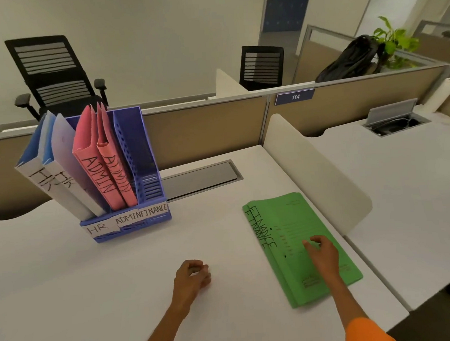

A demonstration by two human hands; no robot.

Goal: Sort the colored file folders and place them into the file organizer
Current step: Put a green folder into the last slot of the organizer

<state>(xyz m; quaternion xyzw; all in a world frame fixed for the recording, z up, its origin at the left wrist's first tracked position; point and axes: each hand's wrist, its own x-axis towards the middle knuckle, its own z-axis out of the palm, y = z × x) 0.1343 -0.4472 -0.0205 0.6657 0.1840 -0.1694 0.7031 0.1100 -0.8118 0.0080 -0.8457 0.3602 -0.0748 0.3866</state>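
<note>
While your right hand (320, 251) lies flat, fingers apart, on the green FINANCE folders (302, 247), your left hand (193, 276) rests curled together on the bench (94, 283) (FINANCE slot of blue organizer (140, 180) vacant).

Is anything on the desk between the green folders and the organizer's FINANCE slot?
Nothing visible. Bare desk lies between the green folders and the organizer; its FINANCE slot looks empty.
</note>
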